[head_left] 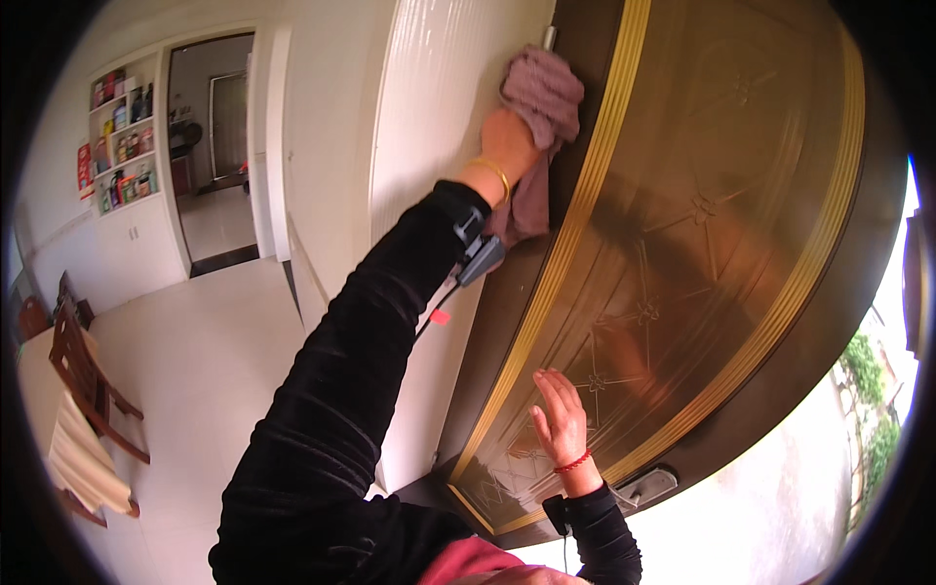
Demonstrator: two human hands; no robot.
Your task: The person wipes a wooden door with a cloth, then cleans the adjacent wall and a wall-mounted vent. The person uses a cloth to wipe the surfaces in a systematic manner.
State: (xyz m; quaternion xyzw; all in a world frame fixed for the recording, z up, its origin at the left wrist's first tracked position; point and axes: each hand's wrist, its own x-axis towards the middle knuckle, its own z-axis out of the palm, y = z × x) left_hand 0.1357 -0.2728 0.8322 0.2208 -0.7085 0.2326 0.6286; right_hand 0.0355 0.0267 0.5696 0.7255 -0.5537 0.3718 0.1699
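A mauve cloth (544, 93) is bunched in my left hand (509, 139), which is raised to the hinge-side edge of a dark brown door (717, 195) with gold trim. The fingers are mostly hidden by the cloth, and its loose end hangs down along the dark edge strip. My right hand (561, 419) is lower down, in front of the door's glossy panel, with nothing in it. Its fingers are stretched out; whether they touch the panel I cannot tell. Near my right wrist is the door's metal handle (648, 486).
Left of the door is a white wall panel (439, 78). Farther left are a shelf with bottles and boxes (125, 141), a doorway (210, 146) and a wooden chair (93, 380) beside a cloth-covered table (73, 429). Bright outdoors with green plants (868, 380) shows at right.
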